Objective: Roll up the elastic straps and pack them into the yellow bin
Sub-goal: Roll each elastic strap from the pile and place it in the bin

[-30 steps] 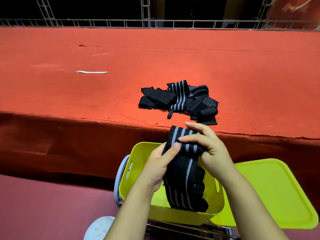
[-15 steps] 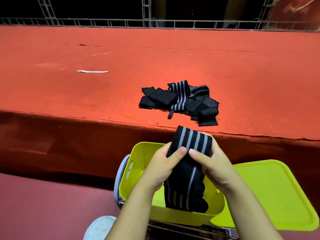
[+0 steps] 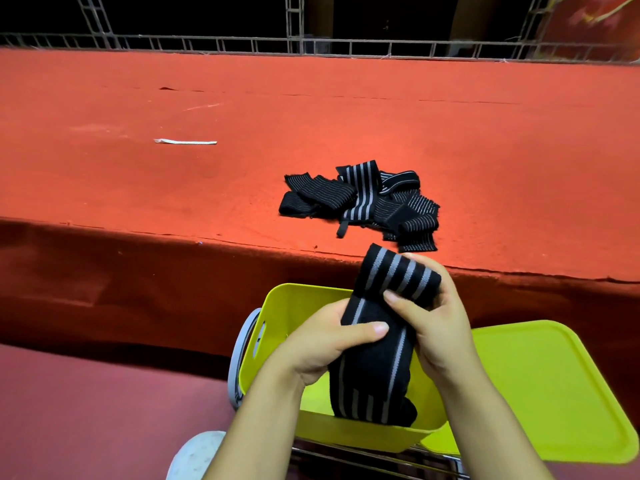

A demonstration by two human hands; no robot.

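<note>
I hold a black elastic strap with grey stripes (image 3: 377, 368) over the yellow bin (image 3: 277, 306). My right hand (image 3: 440, 327) grips the strap's folded top end, thumb pressed on the striped roll. My left hand (image 3: 322, 344) pinches the strap lower down, thumb across its front. The strap's tail hangs down into the bin, where dark strap material lies at the bottom. A pile of several loose black striped straps (image 3: 360, 202) lies on the red carpeted platform beyond the bin.
A yellow lid (image 3: 547, 393) lies beside the bin on the right, both on a wire rack (image 3: 363, 459). The red platform (image 3: 173, 185) has a raised front edge and a white strip (image 3: 185, 142) on it. A metal truss (image 3: 311, 46) runs along the back.
The strap's top end has been turned over into a thicker fold in my right hand, and my left thumb has slid lower along the strap. The pile on the platform has not moved.
</note>
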